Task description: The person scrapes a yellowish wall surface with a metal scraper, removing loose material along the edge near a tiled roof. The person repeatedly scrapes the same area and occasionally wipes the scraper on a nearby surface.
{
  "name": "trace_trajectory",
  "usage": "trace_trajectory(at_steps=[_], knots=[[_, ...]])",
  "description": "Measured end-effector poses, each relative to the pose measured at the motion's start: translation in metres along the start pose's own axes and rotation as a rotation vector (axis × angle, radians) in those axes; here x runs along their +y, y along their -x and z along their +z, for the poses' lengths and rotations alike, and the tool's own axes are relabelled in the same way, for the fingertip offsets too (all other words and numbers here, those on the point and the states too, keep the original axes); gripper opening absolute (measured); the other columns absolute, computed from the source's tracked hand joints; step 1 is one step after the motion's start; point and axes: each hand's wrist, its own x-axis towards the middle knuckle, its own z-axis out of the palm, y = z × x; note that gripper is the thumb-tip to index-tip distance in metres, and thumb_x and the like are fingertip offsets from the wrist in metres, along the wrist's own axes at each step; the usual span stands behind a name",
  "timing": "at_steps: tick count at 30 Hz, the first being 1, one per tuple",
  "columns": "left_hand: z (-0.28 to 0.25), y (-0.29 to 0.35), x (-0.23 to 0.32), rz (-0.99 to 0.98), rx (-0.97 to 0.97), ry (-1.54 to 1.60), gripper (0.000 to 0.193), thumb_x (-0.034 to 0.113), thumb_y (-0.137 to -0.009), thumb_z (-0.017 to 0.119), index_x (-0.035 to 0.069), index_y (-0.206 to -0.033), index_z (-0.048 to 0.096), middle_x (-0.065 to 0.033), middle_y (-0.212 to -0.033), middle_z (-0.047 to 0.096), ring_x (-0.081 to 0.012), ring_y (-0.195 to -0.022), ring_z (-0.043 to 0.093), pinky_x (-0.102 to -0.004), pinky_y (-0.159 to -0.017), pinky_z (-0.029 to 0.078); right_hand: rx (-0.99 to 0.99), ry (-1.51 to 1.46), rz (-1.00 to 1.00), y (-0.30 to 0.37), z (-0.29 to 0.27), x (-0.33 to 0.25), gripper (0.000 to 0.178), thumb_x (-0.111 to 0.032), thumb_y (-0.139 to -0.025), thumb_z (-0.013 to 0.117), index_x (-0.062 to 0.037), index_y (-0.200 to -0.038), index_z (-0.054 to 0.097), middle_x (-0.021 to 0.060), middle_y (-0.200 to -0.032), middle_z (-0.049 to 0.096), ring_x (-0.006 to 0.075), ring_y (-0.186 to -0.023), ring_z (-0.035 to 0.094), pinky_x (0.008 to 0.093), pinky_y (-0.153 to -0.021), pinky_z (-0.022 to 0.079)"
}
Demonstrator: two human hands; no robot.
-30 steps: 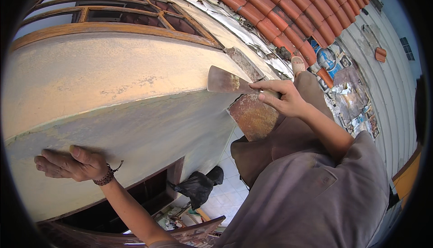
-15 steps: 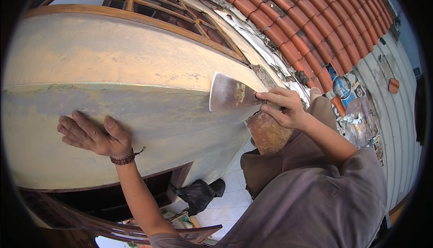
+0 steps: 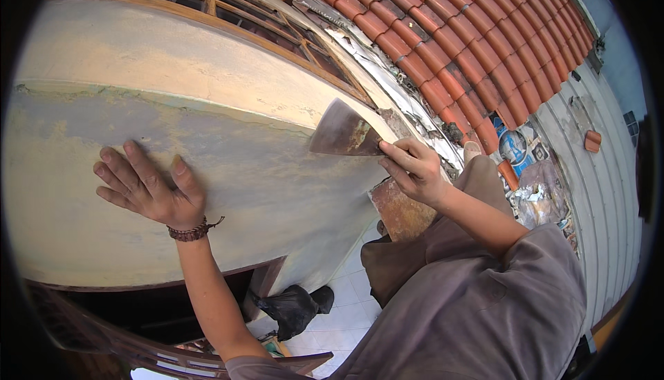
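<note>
My right hand (image 3: 413, 168) grips a wide metal putty knife (image 3: 344, 131) by its handle, the blade pressed flat against a curved pale plastered wall (image 3: 228, 124). The blade sits at the line where the fresher grey-yellow coat meets the older cream surface above. My left hand (image 3: 147, 188) lies flat on the wall with fingers spread, a dark beaded bracelet (image 3: 188, 231) on its wrist. A rusty brown flat board (image 3: 401, 208) shows just below my right hand, resting by my lap.
A wooden window frame (image 3: 228, 17) runs along the wall's top. Red clay roof tiles (image 3: 470, 48) slope to the right, with a corrugated metal wall (image 3: 595, 193) beyond. A black plastic bag (image 3: 290, 307) lies on the tiled floor far below, beside a wooden rail (image 3: 138, 352).
My left hand moved up and to the right along the wall and spread flat. The putty knife swung so its blade lies more against the wall.
</note>
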Motion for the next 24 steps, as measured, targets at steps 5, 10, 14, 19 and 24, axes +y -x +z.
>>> trace_trajectory(at_steps=[5,10,14,19,24], knots=[[-0.001,-0.003,0.003,0.005,0.032,0.007,0.058,0.042,-0.100,0.045,0.004,-0.144,0.048,-0.0169,-0.155,0.037,-0.0324,-0.148,0.025,-0.0494,-0.122,0.004,0.043,0.039,-0.008,-0.007,0.008,-0.019,0.049,-0.002,-0.077,0.077,-0.0089,-0.124,0.067,0.0098,-0.080,0.062,0.0191,-0.063,0.059,0.0310,-0.052,0.047],[0.002,0.001,0.003,-0.023,0.045,0.006,0.056,0.044,-0.099,0.046,0.010,-0.143,0.050,-0.0137,-0.155,0.038,-0.0316,-0.148,0.025,-0.0503,-0.122,0.004,0.039,0.056,-0.074,-0.011,0.018,-0.028,0.051,-0.001,-0.077,0.077,-0.0050,-0.127,0.064,0.0097,-0.080,0.061,0.0174,-0.063,0.058,0.0296,-0.051,0.046],[0.002,-0.001,0.004,-0.041,0.059,0.017,0.055,0.045,-0.098,0.047,0.014,-0.143,0.051,-0.0120,-0.154,0.039,-0.0311,-0.147,0.027,-0.0512,-0.122,0.006,0.058,0.056,-0.088,-0.033,0.021,-0.050,0.052,0.001,-0.078,0.077,-0.0036,-0.128,0.063,0.0091,-0.079,0.059,0.0174,-0.063,0.056,0.0298,-0.053,0.045],[0.001,0.001,0.005,-0.058,0.068,0.020,0.054,0.045,-0.098,0.048,0.015,-0.143,0.051,-0.0117,-0.153,0.041,-0.0313,-0.147,0.029,-0.0516,-0.122,0.007,0.076,0.124,-0.097,-0.029,0.026,-0.055,0.053,0.001,-0.078,0.077,-0.0034,-0.129,0.062,0.0089,-0.080,0.059,0.0172,-0.063,0.056,0.0304,-0.054,0.046],[0.002,0.002,0.006,-0.071,0.085,0.036,0.053,0.045,-0.098,0.049,0.016,-0.143,0.051,-0.0112,-0.153,0.041,-0.0312,-0.146,0.031,-0.0518,-0.122,0.007,0.097,0.175,-0.117,-0.051,0.028,-0.074,0.054,0.002,-0.079,0.078,-0.0016,-0.130,0.061,0.0098,-0.082,0.059,0.0162,-0.065,0.056,0.0286,-0.055,0.046]])
